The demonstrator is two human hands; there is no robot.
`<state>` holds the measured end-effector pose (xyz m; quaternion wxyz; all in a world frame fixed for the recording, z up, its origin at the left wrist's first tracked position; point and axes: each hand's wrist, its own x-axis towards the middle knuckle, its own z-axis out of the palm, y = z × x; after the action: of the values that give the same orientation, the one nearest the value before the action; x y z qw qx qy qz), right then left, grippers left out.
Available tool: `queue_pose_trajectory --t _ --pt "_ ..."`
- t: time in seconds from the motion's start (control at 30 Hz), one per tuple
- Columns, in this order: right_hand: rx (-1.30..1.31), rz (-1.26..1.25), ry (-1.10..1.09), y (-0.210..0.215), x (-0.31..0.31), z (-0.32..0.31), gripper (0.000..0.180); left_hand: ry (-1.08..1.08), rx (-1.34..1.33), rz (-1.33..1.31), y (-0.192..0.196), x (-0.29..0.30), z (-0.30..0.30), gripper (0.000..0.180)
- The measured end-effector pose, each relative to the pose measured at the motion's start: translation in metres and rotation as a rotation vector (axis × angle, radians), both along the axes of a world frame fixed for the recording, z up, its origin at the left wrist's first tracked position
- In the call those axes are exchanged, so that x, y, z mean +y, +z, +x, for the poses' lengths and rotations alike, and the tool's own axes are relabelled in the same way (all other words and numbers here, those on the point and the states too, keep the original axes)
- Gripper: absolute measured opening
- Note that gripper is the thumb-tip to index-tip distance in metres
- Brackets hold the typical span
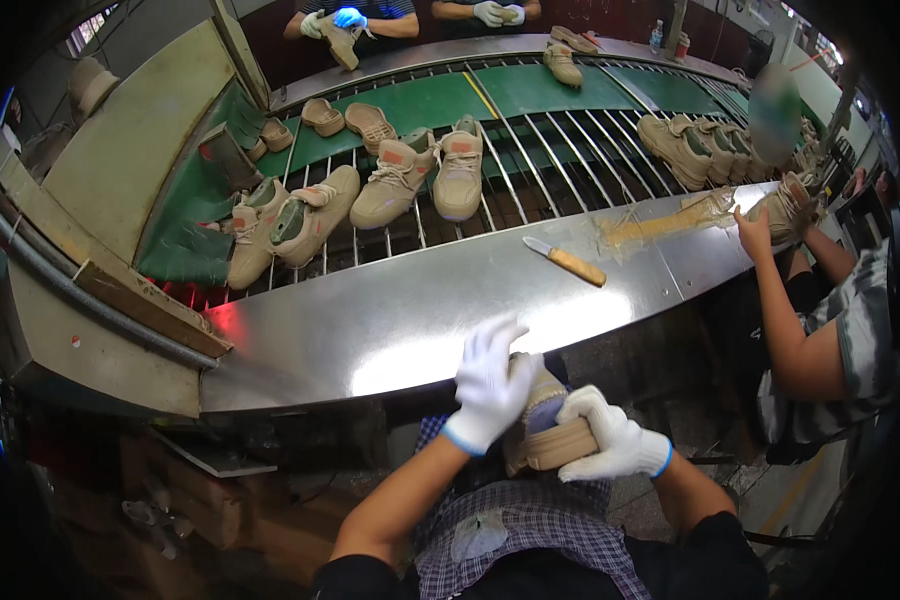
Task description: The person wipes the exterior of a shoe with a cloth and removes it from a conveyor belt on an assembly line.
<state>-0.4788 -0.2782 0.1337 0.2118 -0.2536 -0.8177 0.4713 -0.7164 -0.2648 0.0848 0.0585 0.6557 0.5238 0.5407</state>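
White knitted gloves cover both my hands. In front of my apron, close to the near edge of the metal counter, a tan shoe [560, 443] rests with its thick sole side facing me. My right hand [612, 436] is closed around the heel end, its fingers over the upper and its thumb low by the sole. My left hand [490, 388] is beside the shoe's far end, fingers stretched out and slightly smeared by motion; its palm side hides part of the upper. A knife [566, 262] with a wooden handle lies on the counter beyond.
The metal counter [300, 340] borders a roller conveyor with a green belt [420, 118]. Several tan shoes [460, 168] and loose soles [322, 117] sit on it. At right, a co-worker's hand [754, 232] holds a shoe; gloved co-workers work across the line.
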Motion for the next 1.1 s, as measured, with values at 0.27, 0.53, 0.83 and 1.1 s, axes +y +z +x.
queue_pose_trajectory --t 0.27,0.53,0.83,1.1 --pt "0.111 0.137 0.023 -0.007 -0.007 -0.007 0.07 -0.204 -0.081 -0.378 0.025 -0.123 0.013 0.07" --pt "0.069 0.152 0.062 -0.002 0.015 -0.037 0.073 -0.117 -0.153 -0.238 0.003 -0.114 -0.003 0.076" --pt "0.102 -0.015 0.032 -0.019 0.029 -0.056 0.071 -0.365 -0.424 -0.346 -0.018 -0.088 -0.033 0.066" --pt "0.024 -0.16 0.016 -0.02 0.041 -0.066 0.074 -0.413 -0.578 -0.469 -0.026 -0.077 -0.043 0.068"
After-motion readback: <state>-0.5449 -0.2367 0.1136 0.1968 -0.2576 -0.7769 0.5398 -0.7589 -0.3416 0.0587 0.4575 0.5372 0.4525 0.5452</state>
